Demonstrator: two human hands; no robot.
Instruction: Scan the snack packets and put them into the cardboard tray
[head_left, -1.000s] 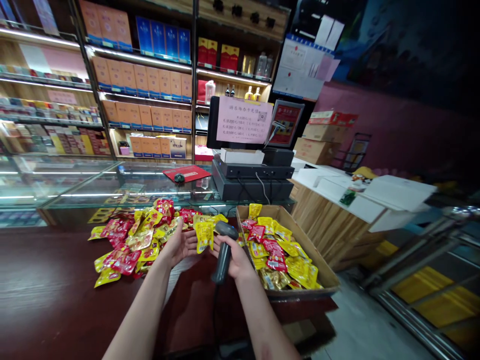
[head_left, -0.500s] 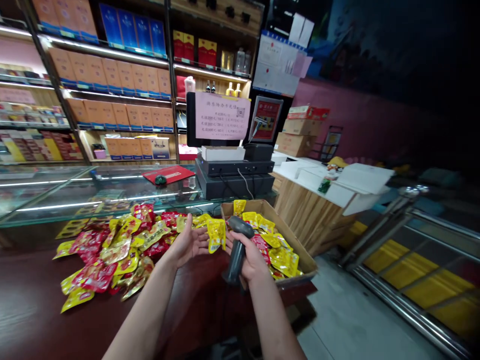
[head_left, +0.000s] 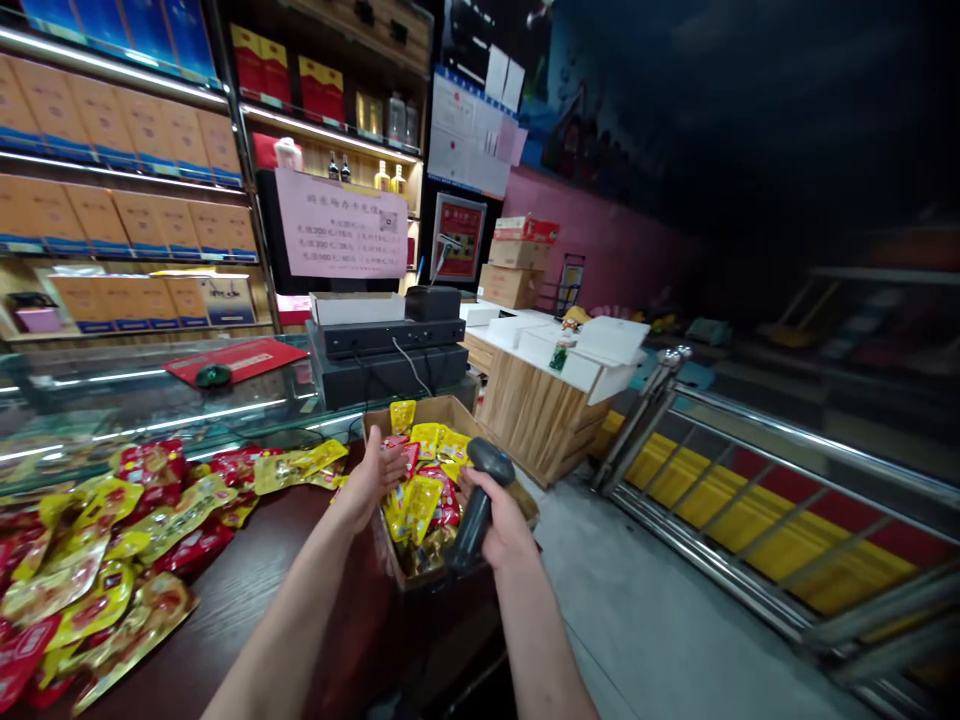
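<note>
The right grip [head_left: 501, 525] is closed round the handle of a black barcode scanner [head_left: 489, 462], wrist turned so its head points forward and slightly toward the left grip [head_left: 367, 480]. That grip stands open, palm inward and fingers up, with nothing clearly in it. Both forearms reach forward, the hands a little apart. Just beneath and beyond the grips, a cardboard box [head_left: 457, 420] sits at the bench [head_left: 247, 530] edge, filled with yellow and red snack packets [head_left: 424, 505], apparently placed so either grip can reach them. Left of the left grip, loose packets [head_left: 97, 580] lie heaped on the bench, seemingly kept apart from the boxed ones.
</note>
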